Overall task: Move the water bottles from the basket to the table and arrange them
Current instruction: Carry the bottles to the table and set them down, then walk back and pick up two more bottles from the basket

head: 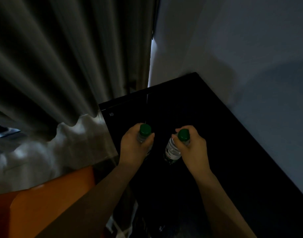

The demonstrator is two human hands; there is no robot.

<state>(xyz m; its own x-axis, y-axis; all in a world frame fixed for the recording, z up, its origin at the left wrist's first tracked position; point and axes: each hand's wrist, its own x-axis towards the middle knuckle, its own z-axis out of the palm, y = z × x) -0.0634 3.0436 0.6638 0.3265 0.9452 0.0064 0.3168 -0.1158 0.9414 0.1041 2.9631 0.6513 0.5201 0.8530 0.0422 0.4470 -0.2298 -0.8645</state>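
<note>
A dim room corner, with a glossy black table [216, 117] filling the middle and right of the frame. Its top is flat and mirror-smooth, with straight edges.

Nearest, at lower left, a smooth orange block [53, 200] lies just beside the table's left edge; what it is cannot be told. The dark and pale shapes at bottom centre are too dim to make out.

Both forearms reach up from the bottom edge. The left hand [133, 148] has its fingers curled round the neck of a clear plastic water bottle [141, 138] with a round green cap, held upright near the table's left edge, its body mostly hidden by the hand. The right hand [193, 148] grips a second clear plastic water bottle [173, 150] just under its green cap. This bottle leans slightly and carries a label band low on its ribbed body. The two bottles are near each other but apart, over the black top. Whether their bases touch it cannot be told, nor how full they are.

Beyond the hands the tabletop runs bare to its far corner, with a small white mark [111, 114] at its left side.

Left of the table is a pale mottled floor [44, 152]. Above it a grey pleated curtain [53, 57] hangs in soft folds. A plain blue-white wall [241, 48] meets the table's far and right edges.
</note>
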